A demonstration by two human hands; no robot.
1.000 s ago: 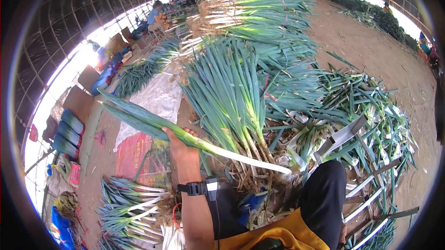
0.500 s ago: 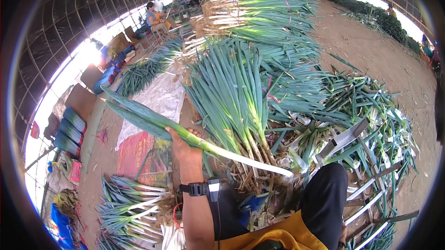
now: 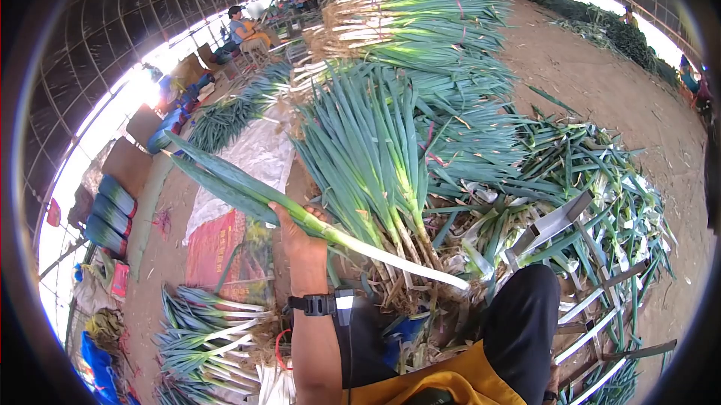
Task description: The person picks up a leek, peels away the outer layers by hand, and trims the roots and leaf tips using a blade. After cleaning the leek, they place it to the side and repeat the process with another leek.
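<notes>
My left hand (image 3: 302, 249) is closed around the middle of a long green onion (image 3: 353, 242). Its leaves reach up to the left, and its clean white end points right, in front of my knees. Beyond it stands a big sheaf of green onions (image 3: 375, 157), leaves up and brown roots down. Only a sliver of my right hand (image 3: 554, 375) shows beside my right knee, above a dark wristband; its fingers are hidden. Close to that hand is a metal frame (image 3: 593, 330) with white stalks lying across it.
Trimmed leaves (image 3: 601, 172) are heaped at the right. Tied bundles (image 3: 420, 18) are stacked farther back. Cleaned green onions (image 3: 214, 337) lie at lower left, near a red printed sack (image 3: 218, 247). A person (image 3: 251, 33) sits at far left.
My left hand keeps its grip on the green onion and has hardly moved. The whole view has shifted slightly. The seated person's posture has changed a little.
</notes>
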